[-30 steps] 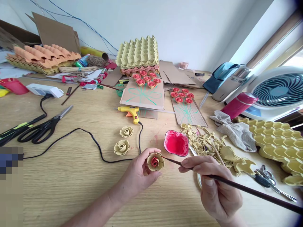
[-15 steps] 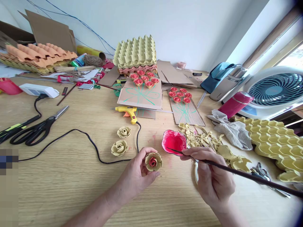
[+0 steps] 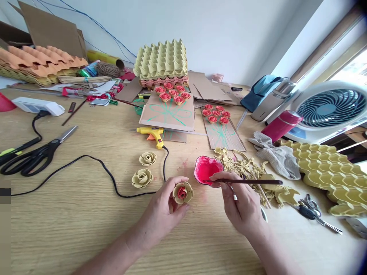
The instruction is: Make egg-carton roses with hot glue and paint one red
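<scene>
Between the thumb and fingers of my left hand (image 3: 164, 206) is a flower (image 3: 183, 193) cut from egg-carton pulp; its centre is red and its outer petals are plain tan. My right hand (image 3: 241, 200) grips a dark-handled paintbrush (image 3: 258, 181), held nearly level. The brush's front end reaches over a small bowl of red paint (image 3: 208, 172); my fingers hide part of the bowl's edge, and I cannot tell how deep the tip sits. Two unpainted flowers, one nearer (image 3: 142, 178) and one farther (image 3: 147, 158), lie left of my left hand.
A yellow glue gun (image 3: 155, 134) trails its black cord across the table. Black scissors (image 3: 37, 154) lie left. Red flowers (image 3: 215, 113) rest on cardboard behind. Pulp scraps (image 3: 252, 166), a grey cloth (image 3: 278, 160), keys (image 3: 312, 212) and a yellow egg tray (image 3: 329, 172) are on the right.
The paintbrush has swung from a slant to nearly level, and my right hand has shifted left, closer to the paint bowl. My left hand keeps its hold on the flower. The view has shifted slightly.
</scene>
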Available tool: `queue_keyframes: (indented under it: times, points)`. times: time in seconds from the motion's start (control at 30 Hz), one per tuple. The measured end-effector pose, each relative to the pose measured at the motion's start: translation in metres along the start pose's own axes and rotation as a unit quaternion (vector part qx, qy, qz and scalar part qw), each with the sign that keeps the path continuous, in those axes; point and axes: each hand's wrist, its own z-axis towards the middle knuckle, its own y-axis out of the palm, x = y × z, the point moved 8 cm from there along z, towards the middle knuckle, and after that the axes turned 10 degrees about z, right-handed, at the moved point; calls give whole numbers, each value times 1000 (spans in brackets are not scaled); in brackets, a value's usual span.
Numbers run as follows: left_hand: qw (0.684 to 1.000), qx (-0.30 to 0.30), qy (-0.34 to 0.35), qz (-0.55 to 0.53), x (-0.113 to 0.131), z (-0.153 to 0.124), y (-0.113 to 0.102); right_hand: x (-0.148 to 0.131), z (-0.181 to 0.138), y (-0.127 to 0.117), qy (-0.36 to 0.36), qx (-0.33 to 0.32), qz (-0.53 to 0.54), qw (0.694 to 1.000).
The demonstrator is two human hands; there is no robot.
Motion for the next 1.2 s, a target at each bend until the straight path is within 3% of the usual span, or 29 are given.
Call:
queue_keyframes:
  times: [0.23,0.4,0.5,0.7,0.93,1.2]
  points:
    - [1000,7,21,9,10,1,-3,3,-6,-11,17,38,17,999]
    - [999,6,21,36,16,0,-6,-9,-14,-23,-13,124,197,972]
    - [997,4,37,62,18,0,-6,-24,-16,-15,-48,81,246,965]
    - [993,7,81,86,26,0,-6,-32,-19,4,-58,-18,232,971]
    - [994,0,79,75,28,-1,-6,-31,-15,8,-60,-27,204,977]
    - [997,0,49,61,24,-1,-6,-37,-20,7,-76,-60,242,965]
